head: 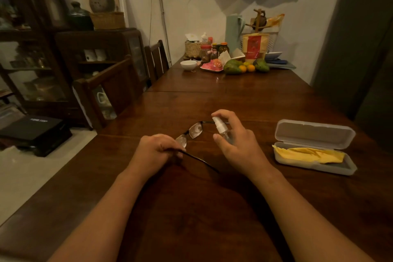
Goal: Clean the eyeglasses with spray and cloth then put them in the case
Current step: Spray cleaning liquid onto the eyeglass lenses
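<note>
Two hands: both work over the near middle of a dark wooden table (212, 208), seen from the head camera.
Left hand (156, 151): fingers curled tight round the near temple arm of the eyeglasses, knuckles up, just above the tabletop.
Eyeglasses (192, 132): dark thin frame, temple arms unfolded, held between the two hands; the lenses look misted or smeared, the far lens facing the spray nozzle.
Right hand (231, 140): wrapped round a small spray bottle, forefinger arched over the top of the pump, thumb along the near side.
Spray bottle (221, 127): clear body, white pump head, tilted with its nozzle pointing left at the lenses; no label can be read.
Eyeglass case (314, 149): translucent white plastic, lid hinged open towards the far side, lying on the table well to the right of the hands.
Cloth (308, 154): yellow, folded loosely inside the lower half of the case.
Far end of table: a white bowl (188, 64), green and orange fruit (244, 67), jars, a woven basket and a pouch with a red label (254, 45); its print is too small to read.
Floor at left: a black box (36, 128) with pale lettering, too blurred to read.
</note>
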